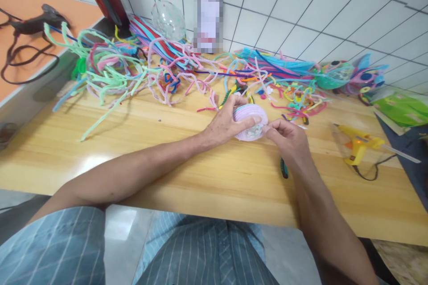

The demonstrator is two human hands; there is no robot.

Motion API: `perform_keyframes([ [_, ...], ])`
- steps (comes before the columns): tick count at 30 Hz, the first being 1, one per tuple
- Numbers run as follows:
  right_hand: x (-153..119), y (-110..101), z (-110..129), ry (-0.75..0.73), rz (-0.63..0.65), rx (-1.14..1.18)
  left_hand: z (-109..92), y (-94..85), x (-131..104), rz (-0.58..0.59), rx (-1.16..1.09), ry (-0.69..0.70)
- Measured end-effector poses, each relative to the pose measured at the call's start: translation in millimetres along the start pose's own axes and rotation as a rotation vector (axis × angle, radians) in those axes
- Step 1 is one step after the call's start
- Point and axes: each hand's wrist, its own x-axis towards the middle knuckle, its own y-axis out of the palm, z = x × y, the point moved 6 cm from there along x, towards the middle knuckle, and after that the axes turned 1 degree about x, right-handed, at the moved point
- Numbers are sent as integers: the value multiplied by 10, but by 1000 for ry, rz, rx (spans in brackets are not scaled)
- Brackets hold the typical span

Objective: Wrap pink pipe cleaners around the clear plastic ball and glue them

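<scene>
Glue gun as landmark: yellow glue gun [359, 144] lies on the wooden tabletop [187, 187], small orange light lit, pale stick jutting from its rear.

Lilac ball [249, 111] is left of the glue gun, between the two hands, just above the tabletop. Its wrapping runs in bands; a clear patch shows low on its near side. Left hand [222, 124] is closed around it, thumb laid across the front. Right hand [290, 140], nearer the glue gun, has thumb and forefinger drawn together at the ball's right edge; cannot tell whether they grip a strand.

Dark-handled tool [284, 168] left of the glue gun, close under the right wrist. Short coloured stems [301, 102] beyond the glue gun, leftward. Tangled green stems [112, 78] far to its left. Green packet [403, 109] beyond it, rightward.
</scene>
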Motion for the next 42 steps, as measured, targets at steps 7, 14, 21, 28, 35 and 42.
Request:
perform_keyframes([
  [7, 14, -16, -39, -33, -8, -16, 20, 4, 17, 12, -23, 12],
  [14, 10, 3, -43, -42, -11, 6, -14, -33, 50, -27, -134, 2],
  [21, 4, 21, -45, -63, -25, 1, -26, -311, 120, -308, 25, 43],
  [28, 10, 27, -32, -79, -18, -14, -28, -262, 119, -298, -26, 91],
  [35, 5, 30, -19, -65, -29, -15, -46, -254, 118, -277, -34, 39],
  [42, -2, 35, -19, -59, -25, -22, -40, -273, 120, -289, -57, 82],
])
